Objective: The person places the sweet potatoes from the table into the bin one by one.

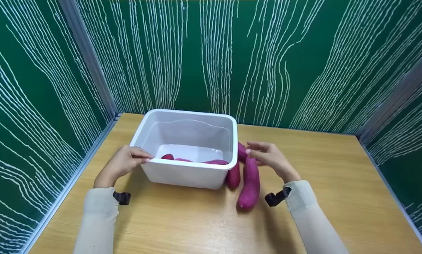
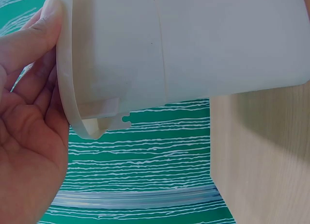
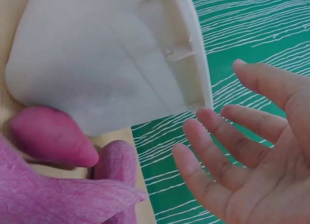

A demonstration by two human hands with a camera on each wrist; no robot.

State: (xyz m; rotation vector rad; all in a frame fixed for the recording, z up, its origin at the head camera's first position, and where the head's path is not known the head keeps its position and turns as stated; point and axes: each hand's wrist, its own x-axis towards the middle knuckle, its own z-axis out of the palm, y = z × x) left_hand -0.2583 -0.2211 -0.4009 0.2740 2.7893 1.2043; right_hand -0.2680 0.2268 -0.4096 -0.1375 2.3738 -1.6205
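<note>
White bin w/ pinkish tubers inside at nr side, 3 loose tubers outside on R, L hand clamped on rim, R hand nearby, fingers apart

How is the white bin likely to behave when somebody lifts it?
The white bin is probably fairly stiff, given its smooth, plastic-looking walls. It may tip toward its near side, where the visible pinkish vegetables inside lie.

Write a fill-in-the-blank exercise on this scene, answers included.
The left hand grips a bin coloured ____.
In the head view, the sweet potatoes outside it lie to its ____.
The right hand holds ____.
The wall has white lines on a background coloured ____.
Missing words: white; right; nothing; green.
</note>
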